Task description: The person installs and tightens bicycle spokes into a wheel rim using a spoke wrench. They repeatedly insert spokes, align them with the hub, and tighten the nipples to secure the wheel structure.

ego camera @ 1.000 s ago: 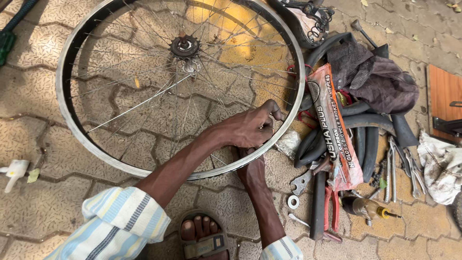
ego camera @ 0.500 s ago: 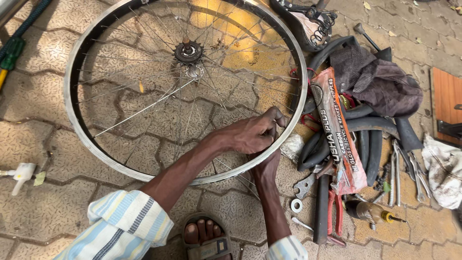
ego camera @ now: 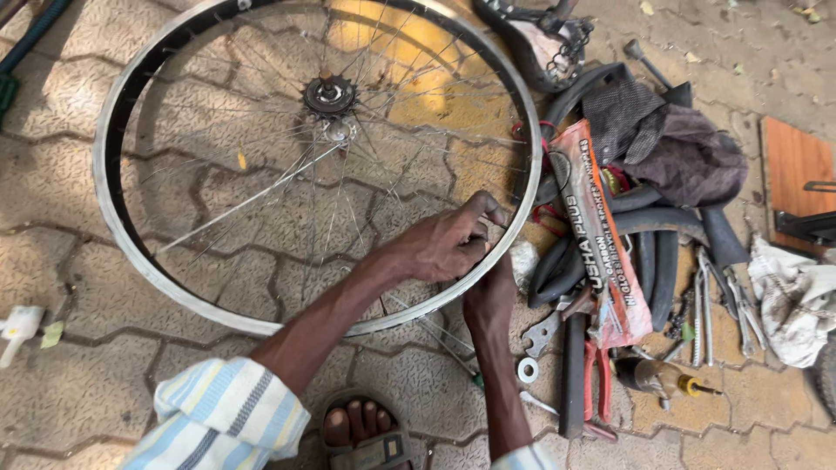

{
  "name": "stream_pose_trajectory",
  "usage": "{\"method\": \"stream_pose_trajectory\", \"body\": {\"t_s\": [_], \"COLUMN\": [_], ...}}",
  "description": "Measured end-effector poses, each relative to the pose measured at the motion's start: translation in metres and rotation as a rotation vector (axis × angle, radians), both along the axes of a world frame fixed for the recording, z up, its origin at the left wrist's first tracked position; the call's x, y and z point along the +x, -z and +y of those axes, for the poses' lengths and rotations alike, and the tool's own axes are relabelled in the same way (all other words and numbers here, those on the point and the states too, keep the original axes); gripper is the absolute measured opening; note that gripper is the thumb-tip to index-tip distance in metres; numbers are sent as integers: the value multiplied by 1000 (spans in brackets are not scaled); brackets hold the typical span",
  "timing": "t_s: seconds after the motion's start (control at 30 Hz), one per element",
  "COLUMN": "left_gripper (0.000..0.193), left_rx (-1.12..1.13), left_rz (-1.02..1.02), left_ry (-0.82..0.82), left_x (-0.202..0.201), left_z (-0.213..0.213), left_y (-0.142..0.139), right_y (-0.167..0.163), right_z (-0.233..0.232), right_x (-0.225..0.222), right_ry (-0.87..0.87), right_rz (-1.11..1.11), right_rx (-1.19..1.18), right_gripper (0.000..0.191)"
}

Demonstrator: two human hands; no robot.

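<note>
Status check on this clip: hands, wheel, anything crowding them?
Left hand on top of the wheel rim, right hand under it. Wheel flat on paving. Tubes, wrenches, pliers close at right.

- the left hand (ego camera: 448,244) rests on the wheel rim (ego camera: 113,226), the right hand (ego camera: 489,300) just beneath it.
- the hub (ego camera: 329,96) lies up and left of the grip.
- the inner tubes (ego camera: 649,252) and packet (ego camera: 601,235) lie right of it.
- the pliers (ego camera: 596,383) lie lower right, the sandalled foot (ego camera: 361,426) below.

Red pliers (ego camera: 594,370), black inner tubes (ego camera: 649,257), wooden board (ego camera: 791,165)
</note>
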State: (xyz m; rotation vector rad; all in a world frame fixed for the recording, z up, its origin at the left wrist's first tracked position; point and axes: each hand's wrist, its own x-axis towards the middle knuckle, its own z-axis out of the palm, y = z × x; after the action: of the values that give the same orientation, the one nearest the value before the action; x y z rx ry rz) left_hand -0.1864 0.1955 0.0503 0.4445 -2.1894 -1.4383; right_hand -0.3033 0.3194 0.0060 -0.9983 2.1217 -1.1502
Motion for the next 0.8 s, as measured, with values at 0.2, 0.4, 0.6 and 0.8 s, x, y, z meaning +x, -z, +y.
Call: {"method": "stream_pose_trajectory", "body": {"t_s": [0.2,0.4,0.6,0.8], "left_gripper": [34,54,35,20], "left_rx": [-68,-534,-236,-154], "left_rz": [-90,-266,-411,-560], "left_ry": [-315,-325,-263,-33], "left_x": [-32,-28,13,17], "left_z": [11,7,14,17], "left_y": [6,4,-14,-23], "right_y": [-26,-36,-41,-41], "right_z": [36,32,29,27], "right_x": [18,15,15,11], "right_ry": [244,232,248,263], "right_rz": [-829,-986,-798,-816], "right_rx": [-348,-457,-400,-431], "right_gripper": [9,8,17,18]}}
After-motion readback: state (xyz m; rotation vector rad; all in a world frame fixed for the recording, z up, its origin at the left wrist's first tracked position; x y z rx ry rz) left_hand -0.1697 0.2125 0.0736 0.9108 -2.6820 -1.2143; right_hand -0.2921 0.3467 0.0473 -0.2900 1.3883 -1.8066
